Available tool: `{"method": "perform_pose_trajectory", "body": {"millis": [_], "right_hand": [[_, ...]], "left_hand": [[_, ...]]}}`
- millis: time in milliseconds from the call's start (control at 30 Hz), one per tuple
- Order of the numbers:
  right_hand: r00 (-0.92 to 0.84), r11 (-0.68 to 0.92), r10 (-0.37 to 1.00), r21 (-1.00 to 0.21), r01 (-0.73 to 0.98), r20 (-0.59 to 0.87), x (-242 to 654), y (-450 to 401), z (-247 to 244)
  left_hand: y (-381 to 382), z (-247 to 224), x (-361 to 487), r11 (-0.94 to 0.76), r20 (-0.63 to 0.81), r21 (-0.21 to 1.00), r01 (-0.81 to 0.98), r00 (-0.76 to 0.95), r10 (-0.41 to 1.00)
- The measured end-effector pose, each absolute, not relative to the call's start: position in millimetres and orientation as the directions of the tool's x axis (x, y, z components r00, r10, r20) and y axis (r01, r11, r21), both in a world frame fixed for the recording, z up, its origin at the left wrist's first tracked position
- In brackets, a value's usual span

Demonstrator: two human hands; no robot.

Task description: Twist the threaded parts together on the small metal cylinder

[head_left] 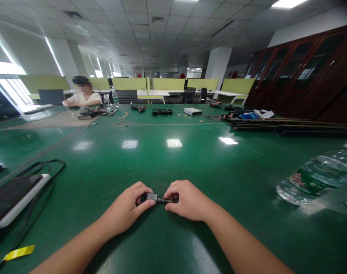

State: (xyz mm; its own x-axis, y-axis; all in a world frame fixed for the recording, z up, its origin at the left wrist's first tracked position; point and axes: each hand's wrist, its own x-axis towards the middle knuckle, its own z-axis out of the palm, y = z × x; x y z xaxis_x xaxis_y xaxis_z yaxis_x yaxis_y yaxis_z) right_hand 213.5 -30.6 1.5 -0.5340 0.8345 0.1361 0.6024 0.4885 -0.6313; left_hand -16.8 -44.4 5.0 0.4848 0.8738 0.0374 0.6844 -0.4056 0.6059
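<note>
Low over the green tabletop (150, 163), both hands meet at one small part. It is a short rod-like part (152, 197) with a silver, black-ended body on the left and a thin dark shaft running right; its exact kind is unclear. My left hand (129, 209) is closed around the thicker silver body, thumb and fingers on either side. Thumb and fingertips of my right hand (187, 201) pinch the far end of the dark shaft, whose tip they partly hide. The part lies roughly level between the two hands.
To the right stands a tilted-looking water bottle (312, 177). On the left lies a phone-like device (16, 196) with a black strap. Across the table are a power drill (138, 108), a black tray-like part (162, 112), a grey box (192, 111), dark long strips (264, 125) and a seated person (84, 95).
</note>
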Motion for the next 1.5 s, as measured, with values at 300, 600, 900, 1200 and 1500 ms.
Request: {"method": "perform_pose_trajectory", "body": {"millis": [300, 600, 900, 1200, 1500], "right_hand": [[-0.517, 0.448, 0.848, -0.683, 0.578, 0.119, 215, -30, -1], [-0.516, 0.428, 0.854, -0.662, 0.616, 0.073, 227, -26, 3], [-0.51, 0.419, 0.859, -0.64, 0.644, 0.051, 231, -27, 8], [-0.446, 0.356, 0.895, -0.614, 0.704, 0.008, 243, -24, 15], [-0.48, 0.379, 0.877, -0.625, 0.682, 0.008, 239, -26, 16]], "left_hand": [[-44, 7, -17, -0.411, 0.034, 0.598, 0.688, 0.491, 0.871], [-43, 7, -18, -0.415, 0.032, 0.596, 0.687, 0.496, 0.868], [-44, 8, -19, -0.419, 0.034, 0.597, 0.684, 0.501, 0.865], [-44, 8, -18, -0.412, 0.029, 0.607, 0.68, 0.5, 0.866], [-44, 8, -19, -0.409, 0.03, 0.605, 0.683, 0.494, 0.869]]}}
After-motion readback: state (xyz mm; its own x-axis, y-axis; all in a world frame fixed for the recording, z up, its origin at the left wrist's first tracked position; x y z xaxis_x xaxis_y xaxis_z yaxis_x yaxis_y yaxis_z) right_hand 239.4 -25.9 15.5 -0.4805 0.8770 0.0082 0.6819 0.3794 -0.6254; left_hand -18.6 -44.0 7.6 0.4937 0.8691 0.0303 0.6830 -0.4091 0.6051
